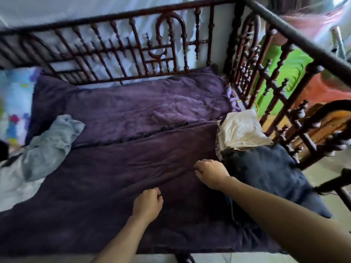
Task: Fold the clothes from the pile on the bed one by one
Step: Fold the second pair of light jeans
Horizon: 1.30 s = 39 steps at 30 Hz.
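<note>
Between garments: left hand [147, 203] and right hand [210, 172] curled closed, empty, over the bed [133, 177]; next, reaching left for the grey pile [51, 145].

Head view looks down (steeply, close) over the bed [133, 177].

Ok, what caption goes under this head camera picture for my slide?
Both hands, left and right, curled on the dark purple bedspread, crumpled grey garment beside them.

The bed [190, 54] carries a purple cover [117, 168], grey clothes [51, 143] left, and a cream-topped stack [241, 130] right.
</note>
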Available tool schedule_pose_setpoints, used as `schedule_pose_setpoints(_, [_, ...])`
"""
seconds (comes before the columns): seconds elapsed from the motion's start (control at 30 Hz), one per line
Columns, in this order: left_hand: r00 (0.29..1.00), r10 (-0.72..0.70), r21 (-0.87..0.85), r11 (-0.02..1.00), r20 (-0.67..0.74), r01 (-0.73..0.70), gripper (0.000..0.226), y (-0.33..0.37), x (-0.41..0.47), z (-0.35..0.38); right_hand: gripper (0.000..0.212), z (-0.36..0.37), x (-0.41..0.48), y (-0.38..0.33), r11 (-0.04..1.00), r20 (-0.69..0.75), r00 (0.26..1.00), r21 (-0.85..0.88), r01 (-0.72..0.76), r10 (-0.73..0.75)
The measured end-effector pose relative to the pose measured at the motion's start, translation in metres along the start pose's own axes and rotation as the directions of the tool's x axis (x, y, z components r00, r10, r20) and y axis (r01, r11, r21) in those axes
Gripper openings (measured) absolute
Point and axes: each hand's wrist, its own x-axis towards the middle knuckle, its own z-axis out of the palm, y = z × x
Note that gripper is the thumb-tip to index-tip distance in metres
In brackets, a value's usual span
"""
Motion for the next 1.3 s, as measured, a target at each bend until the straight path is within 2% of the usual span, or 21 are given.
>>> schedule_pose_setpoints(0.23, [0.959,-0.214,-0.034,0.977,-0.184,0.211,0.02,-0.123,-0.07,-0.063,0.021,0.012,0.024,-0.123,0.975,0.101,0.973,-0.057,0.215,-0.209])
schedule_pose_setpoints(0.47, [0.886,-0.403,-0.081,0.915,-0.229,0.395,0.021,-0.286,-0.136,-0.107,0.021,0.064,0.071,-0.289,0.937,0.163,0.93,-0.06,0.343,-0.33])
schedule_pose_setpoints(0.73, [0.865,-0.479,-0.206,0.87,-0.145,0.448,0.017,-0.466,-0.195,-0.16,0.025,0.158,0.109,-0.472,0.927,0.322,0.879,-0.008,0.374,-0.352])
schedule_pose_setpoints(0.87, [0.872,-0.472,-0.228,0.87,-0.127,0.438,0.014,-0.529,-0.198,-0.183,0.025,0.183,0.133,-0.54,0.919,0.326,0.865,0.028,0.394,-0.381])
schedule_pose_setpoints(1.0, [0.877,-0.462,-0.178,0.881,-0.132,0.437,0.009,-0.578,-0.182,-0.188,0.022,0.208,0.172,-0.578,0.923,0.35,0.86,0.035,0.383,-0.371])
schedule_pose_setpoints(1.07, [0.881,-0.458,-0.164,0.884,-0.121,0.437,0.016,-0.6,-0.168,-0.186,0.019,0.225,0.197,-0.591,0.937,0.377,0.865,0.032,0.347,-0.333])
schedule_pose_setpoints(1.3, [0.877,-0.48,-0.142,0.868,0.015,0.477,0.021,-0.699,-0.082,-0.192,0.017,0.309,0.319,-0.626,0.983,0.466,0.867,0.039,0.182,-0.179])
